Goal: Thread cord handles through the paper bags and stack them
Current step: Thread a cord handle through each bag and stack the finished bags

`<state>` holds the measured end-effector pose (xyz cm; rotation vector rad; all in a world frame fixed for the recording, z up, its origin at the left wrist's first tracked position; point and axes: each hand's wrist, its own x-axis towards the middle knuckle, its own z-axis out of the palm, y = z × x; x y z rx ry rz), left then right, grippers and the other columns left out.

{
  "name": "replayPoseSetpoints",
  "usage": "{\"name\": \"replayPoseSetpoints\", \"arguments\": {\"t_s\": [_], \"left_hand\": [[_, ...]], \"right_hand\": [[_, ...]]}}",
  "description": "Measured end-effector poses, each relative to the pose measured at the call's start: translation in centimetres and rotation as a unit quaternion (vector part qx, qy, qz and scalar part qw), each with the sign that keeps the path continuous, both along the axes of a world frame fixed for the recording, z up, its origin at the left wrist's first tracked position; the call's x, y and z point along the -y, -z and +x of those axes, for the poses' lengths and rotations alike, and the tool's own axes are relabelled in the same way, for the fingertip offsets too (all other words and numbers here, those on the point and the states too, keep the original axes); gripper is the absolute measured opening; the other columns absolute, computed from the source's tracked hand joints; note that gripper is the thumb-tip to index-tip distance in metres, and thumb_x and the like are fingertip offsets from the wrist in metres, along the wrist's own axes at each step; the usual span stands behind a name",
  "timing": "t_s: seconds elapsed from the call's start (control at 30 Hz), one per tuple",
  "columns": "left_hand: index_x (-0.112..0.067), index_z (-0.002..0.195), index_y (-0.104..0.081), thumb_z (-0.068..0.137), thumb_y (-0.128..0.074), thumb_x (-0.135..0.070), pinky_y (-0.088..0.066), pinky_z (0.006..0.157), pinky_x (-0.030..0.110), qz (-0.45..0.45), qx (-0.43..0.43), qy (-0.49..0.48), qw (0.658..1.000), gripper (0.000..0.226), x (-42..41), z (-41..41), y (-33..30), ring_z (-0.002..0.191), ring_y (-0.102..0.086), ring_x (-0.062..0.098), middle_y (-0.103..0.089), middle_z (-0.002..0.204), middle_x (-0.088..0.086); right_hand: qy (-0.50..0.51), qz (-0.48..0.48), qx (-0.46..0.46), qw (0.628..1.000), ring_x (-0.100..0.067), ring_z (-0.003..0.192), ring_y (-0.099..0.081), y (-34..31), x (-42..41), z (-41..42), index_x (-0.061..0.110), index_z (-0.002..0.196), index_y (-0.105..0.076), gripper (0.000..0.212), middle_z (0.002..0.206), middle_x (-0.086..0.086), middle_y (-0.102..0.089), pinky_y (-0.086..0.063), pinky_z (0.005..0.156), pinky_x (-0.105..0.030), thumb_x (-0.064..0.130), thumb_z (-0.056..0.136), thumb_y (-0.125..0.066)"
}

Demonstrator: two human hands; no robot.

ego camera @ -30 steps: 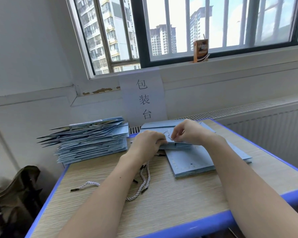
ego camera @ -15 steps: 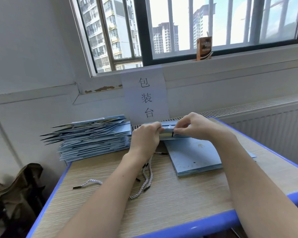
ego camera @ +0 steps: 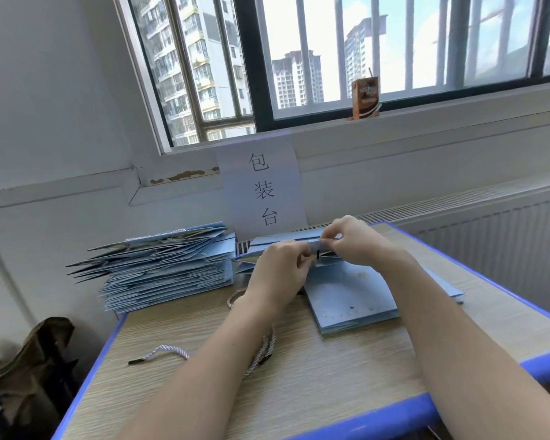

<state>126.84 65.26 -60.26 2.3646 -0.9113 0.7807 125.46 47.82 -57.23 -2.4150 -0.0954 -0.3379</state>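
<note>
A light blue paper bag (ego camera: 350,293) lies flat on a short pile of the same bags at the middle of the table. My right hand (ego camera: 356,241) pinches its raised top edge. My left hand (ego camera: 280,271) pinches a cord end with a black tip (ego camera: 317,256) right at that edge. A tall stack of blue bags (ego camera: 165,268) with cords stands at the left. Loose white twisted cords (ego camera: 169,350) lie on the table near my left forearm.
The wooden table (ego camera: 346,376) has a blue rim. A paper sign (ego camera: 262,188) hangs on the wall behind it, and a radiator runs along the right. A small carton (ego camera: 365,96) stands on the windowsill. A dark bag (ego camera: 23,376) sits on the floor at the left.
The top edge of the bag has been lifted up off the pile. Both hands rose with it, and the black cord tip now shows between my fingers.
</note>
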Motion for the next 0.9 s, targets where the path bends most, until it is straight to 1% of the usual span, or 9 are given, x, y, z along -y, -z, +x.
{"name": "replayPoseSetpoints", "arguments": {"t_s": [0.17, 0.23, 0.33, 0.4, 0.47, 0.53, 0.67, 0.8, 0.9], "left_hand": [[-0.014, 0.095, -0.076, 0.087, -0.073, -0.036, -0.052, 0.07, 0.034, -0.03, -0.043, -0.027, 0.998, 0.023, 0.2, 0.0, 0.3, 0.072, -0.06, 0.017, -0.069, 0.077, -0.002], [-0.017, 0.097, -0.075, 0.087, -0.072, -0.041, -0.052, 0.069, 0.032, -0.025, -0.044, -0.048, 0.998, 0.026, 0.4, -0.3, 0.3, 0.075, -0.061, 0.017, -0.069, 0.08, -0.003], [-0.023, 0.099, -0.075, 0.091, -0.067, -0.036, -0.053, 0.073, 0.034, -0.022, -0.023, -0.072, 0.997, 0.018, 0.5, -0.6, 0.3, 0.082, -0.064, 0.018, -0.071, 0.085, -0.005], [-0.024, 0.101, -0.074, 0.093, -0.064, -0.033, -0.054, 0.075, 0.036, -0.015, -0.018, -0.072, 0.997, 0.016, 0.5, -0.8, 0.2, 0.084, -0.065, 0.018, -0.072, 0.087, -0.006], [-0.024, 0.103, -0.074, 0.094, -0.061, -0.031, -0.053, 0.076, 0.037, 0.001, -0.019, -0.074, 0.997, 0.017, 0.6, -1.0, 0.1, 0.086, -0.065, 0.02, -0.072, 0.09, -0.004], [-0.022, 0.103, -0.074, 0.095, -0.06, -0.03, -0.053, 0.076, 0.037, 0.014, -0.021, -0.083, 0.996, 0.018, 0.7, -1.1, -0.1, 0.087, -0.065, 0.022, -0.072, 0.09, -0.003], [-0.021, 0.099, -0.072, 0.094, -0.059, -0.032, -0.053, 0.077, 0.037, 0.028, -0.035, -0.098, 0.994, 0.017, 0.5, -0.9, -0.4, 0.085, -0.064, 0.022, -0.071, 0.087, -0.003], [-0.022, 0.089, -0.069, 0.089, -0.059, -0.027, -0.052, 0.075, 0.036, 0.059, -0.081, -0.103, 0.99, 0.011, -0.1, -0.9, -1.2, 0.082, -0.063, 0.02, -0.069, 0.081, -0.004], [-0.022, 0.083, -0.068, 0.086, -0.06, -0.026, -0.049, 0.07, 0.033, 0.078, -0.098, -0.112, 0.986, 0.01, -0.6, -0.7, -1.8, 0.083, -0.062, 0.019, -0.068, 0.081, -0.004]], "right_hand": [[-0.009, 0.023, -0.004, 1.0, -0.033, 0.106, -0.062, -0.1, -0.2, -0.2, 0.008, 0.092, -0.075, 0.019, 0.108, -0.018, -0.069, -0.052, 0.09, -0.043, 0.015, 0.098, -0.058], [-0.014, 0.036, -0.008, 0.999, -0.033, 0.103, -0.063, -0.2, -0.3, -0.2, 0.008, 0.092, -0.075, 0.019, 0.11, -0.02, -0.069, -0.052, 0.091, -0.045, 0.015, 0.098, -0.058], [-0.019, 0.047, -0.007, 0.999, -0.023, 0.084, -0.058, -0.2, -0.3, -0.2, 0.008, 0.089, -0.075, 0.02, 0.108, -0.023, -0.069, -0.05, 0.076, -0.039, 0.015, 0.097, -0.058], [-0.022, 0.059, -0.01, 0.998, -0.019, 0.079, -0.053, -0.2, -0.3, -0.3, 0.008, 0.089, -0.075, 0.019, 0.101, -0.024, -0.069, -0.045, 0.07, -0.032, 0.015, 0.097, -0.059], [-0.029, 0.07, -0.016, 0.997, -0.019, 0.077, -0.052, -0.2, -0.2, -0.3, 0.008, 0.088, -0.075, 0.019, 0.091, -0.019, -0.065, -0.043, 0.068, -0.031, 0.015, 0.097, -0.06], [-0.035, 0.078, -0.018, 0.996, -0.019, 0.079, -0.052, -0.2, -0.2, -0.3, 0.008, 0.087, -0.076, 0.02, 0.087, -0.012, -0.062, -0.042, 0.07, -0.032, 0.015, 0.096, -0.06], [-0.044, 0.083, -0.018, 0.995, -0.018, 0.08, -0.05, -0.1, -0.4, -0.5, 0.009, 0.088, -0.077, 0.02, 0.083, -0.01, -0.06, -0.041, 0.071, -0.032, 0.018, 0.097, -0.062], [-0.07, 0.076, -0.024, 0.994, -0.018, 0.081, -0.055, 0.1, -0.8, -0.5, 0.014, 0.092, -0.078, 0.016, 0.092, -0.015, -0.071, -0.045, 0.072, -0.03, 0.021, 0.097, -0.065], [-0.082, 0.057, -0.032, 0.994, -0.019, 0.091, -0.063, 0.3, -1.1, -0.4, 0.018, 0.1, -0.077, 0.015, 0.1, -0.008, -0.073, -0.05, 0.078, -0.03, 0.026, 0.097, -0.065]]}}
